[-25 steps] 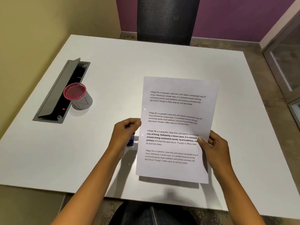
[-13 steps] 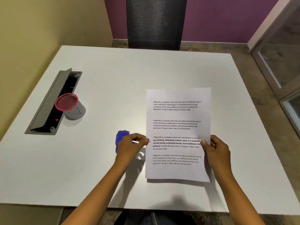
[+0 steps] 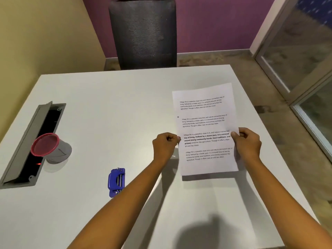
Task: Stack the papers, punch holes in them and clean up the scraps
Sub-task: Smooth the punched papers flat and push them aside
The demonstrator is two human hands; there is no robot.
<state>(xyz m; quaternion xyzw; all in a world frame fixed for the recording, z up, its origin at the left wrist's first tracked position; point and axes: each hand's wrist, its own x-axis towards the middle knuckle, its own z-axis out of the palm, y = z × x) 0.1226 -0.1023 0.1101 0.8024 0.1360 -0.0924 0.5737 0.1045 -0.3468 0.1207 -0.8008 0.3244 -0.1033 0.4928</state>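
The papers (image 3: 206,130) are on the right side of the white bench (image 3: 107,105). Both hands hold them. The page on top has four blocks of black print. There is one small round hole (image 3: 178,117) near its left edge, above the left hand. I cannot tell how many sheets there are.

The left hand (image 3: 166,142) is at the left edge of the papers, about halfway down. Its fingers (image 3: 175,138) are curled in tight and pinch that edge. The right hand (image 3: 248,142) is at the right edge, straight across from the left one. Its thumb (image 3: 234,134) lies on top of the page, and its other fingers are curled under the edge, so it grips the papers too. The papers sit right between the two hands. A dark shadow lies under the near end of the papers, so that end is lifted a little off the bench.

The blue hole punch (image 3: 116,182) lies flat on the bench, well to the left of the papers and closer to the person. No hand touches it.

Far on the left stands a grey cup (image 3: 52,148) with a pink rim. It is just beside a long grey slot (image 3: 32,142) in the bench with its flap open. A dark chair (image 3: 143,33) stands at the far side of the bench.
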